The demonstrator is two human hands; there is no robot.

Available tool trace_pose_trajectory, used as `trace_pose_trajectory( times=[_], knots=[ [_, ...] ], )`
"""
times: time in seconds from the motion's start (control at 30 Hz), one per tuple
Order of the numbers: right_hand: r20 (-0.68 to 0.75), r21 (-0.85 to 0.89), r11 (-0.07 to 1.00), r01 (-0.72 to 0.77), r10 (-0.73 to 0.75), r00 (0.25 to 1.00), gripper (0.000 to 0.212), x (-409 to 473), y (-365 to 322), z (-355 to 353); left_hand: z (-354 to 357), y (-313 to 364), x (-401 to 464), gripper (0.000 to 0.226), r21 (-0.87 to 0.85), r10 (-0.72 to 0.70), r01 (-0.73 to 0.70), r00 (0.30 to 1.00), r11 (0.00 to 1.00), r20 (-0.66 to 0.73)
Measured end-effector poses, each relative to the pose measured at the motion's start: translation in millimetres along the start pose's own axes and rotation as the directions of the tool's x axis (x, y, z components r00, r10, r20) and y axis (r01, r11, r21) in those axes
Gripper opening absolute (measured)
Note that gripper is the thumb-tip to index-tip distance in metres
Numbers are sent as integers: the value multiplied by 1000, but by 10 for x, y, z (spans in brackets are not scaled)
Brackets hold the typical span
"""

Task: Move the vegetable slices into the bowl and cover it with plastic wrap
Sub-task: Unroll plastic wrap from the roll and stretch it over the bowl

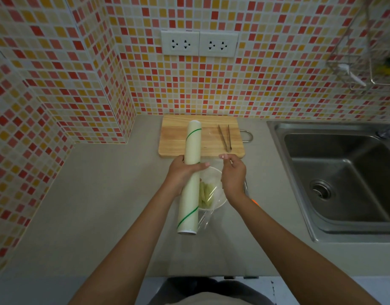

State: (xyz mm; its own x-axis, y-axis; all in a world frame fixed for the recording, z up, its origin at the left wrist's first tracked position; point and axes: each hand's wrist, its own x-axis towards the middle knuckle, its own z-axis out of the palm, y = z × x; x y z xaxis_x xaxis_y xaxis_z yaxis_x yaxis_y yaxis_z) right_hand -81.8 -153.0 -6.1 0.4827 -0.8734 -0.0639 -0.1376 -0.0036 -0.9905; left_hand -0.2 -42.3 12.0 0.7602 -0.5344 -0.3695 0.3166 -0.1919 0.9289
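A white bowl [220, 200] sits on the grey counter with pale green vegetable slices [204, 193] inside it. My left hand [182, 176] grips a long roll of plastic wrap [190, 172], held above the counter just left of the bowl. A clear sheet of plastic wrap [208, 216] runs from the roll across the bowl. My right hand [232, 176] hovers over the bowl's right side and pinches the sheet's far edge between thumb and fingers. Part of the bowl is hidden under the roll and my right hand.
A wooden cutting board [180, 137] lies behind the bowl with metal tongs [225, 137] on it. A steel sink [341, 179] fills the right side. A knife with an orange handle [254, 201] peeks out beneath my right wrist. Tiled walls close off the back and left.
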Motion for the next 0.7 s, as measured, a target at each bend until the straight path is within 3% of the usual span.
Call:
trace_pose_trajectory(
  times=[0.17,0.37,0.5,0.6,0.7],
  knots=[
    [-5,0,1000,-11,11,1000,22,39,20,-65,-78,-27,37,27,-45,-30,27,997,999,-71],
    [-4,-65,998,25,-26,1000,22,57,58,-142,-34,-32,9,51,-24,-43,43,999,999,-12],
    [-40,-91,995,50,-54,998,22,129,102,-252,-105,-73,45,34,49,-30,34,996,998,-83],
    [-20,-124,990,68,-71,997,21,168,139,-305,-83,-70,39,24,8,-67,68,995,998,-74],
    [-24,-142,986,86,-90,996,21,161,168,-318,-46,-77,18,40,43,-37,39,998,998,-55]
  ],
)
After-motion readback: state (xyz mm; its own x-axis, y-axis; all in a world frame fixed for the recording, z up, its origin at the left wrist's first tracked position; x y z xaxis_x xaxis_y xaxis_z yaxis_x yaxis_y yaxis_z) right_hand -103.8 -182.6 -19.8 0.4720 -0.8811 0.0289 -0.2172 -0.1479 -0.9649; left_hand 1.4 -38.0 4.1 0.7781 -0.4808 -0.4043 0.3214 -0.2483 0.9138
